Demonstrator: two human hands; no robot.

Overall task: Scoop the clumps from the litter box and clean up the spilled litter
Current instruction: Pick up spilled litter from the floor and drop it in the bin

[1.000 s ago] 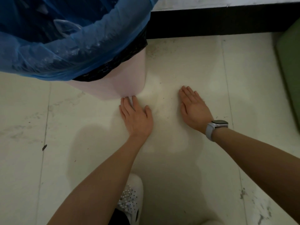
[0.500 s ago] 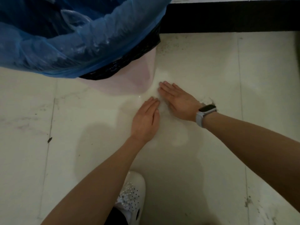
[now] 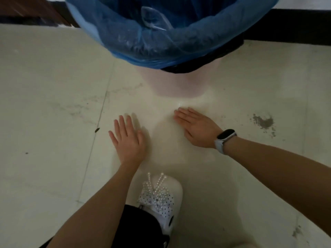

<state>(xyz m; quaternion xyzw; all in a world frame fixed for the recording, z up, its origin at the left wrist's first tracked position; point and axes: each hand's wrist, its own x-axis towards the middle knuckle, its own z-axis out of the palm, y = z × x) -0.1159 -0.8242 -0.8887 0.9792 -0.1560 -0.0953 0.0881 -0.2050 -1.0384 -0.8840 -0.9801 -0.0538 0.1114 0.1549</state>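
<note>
The tiled floor [image 3: 53, 86] fills the view, pale and scuffed, with a dark baseboard along the far edge. At the far centre stands a pink bin [image 3: 179, 85] lined with a blue bag [image 3: 161, 38] that folds over its rim, a black liner showing beneath it.

No litter box is in view. The task's thing here is the spilled litter: a grey patch of litter [image 3: 264, 122] lies on the floor to the right, well apart from both hands, with a few loose grains scattered near it. A faint pale smear just near the bin's base may be finer litter; I cannot tell for sure.

Both arms reach forward and down, palms toward the floor. The left hand [image 3: 128, 140] lies flat on the tile, its fingers straight and spread. The right hand [image 3: 196, 126], with a watch [image 3: 223, 140] on its wrist, lies flat too, angled leftward toward the bin, its fingers straight and pressed together. Neither holds anything.

The likely trouble is that bare palms scatter grains instead of gathering them, pushing some under the bin's base or into the tile joints. The grey patch on the right could also be missed or dragged wider by the forearm passing over it.

A white shoe [image 3: 164, 203] with a beaded bow sits nearest, and a small dark speck [image 3: 97, 129] lies on the joint to the left.
</note>
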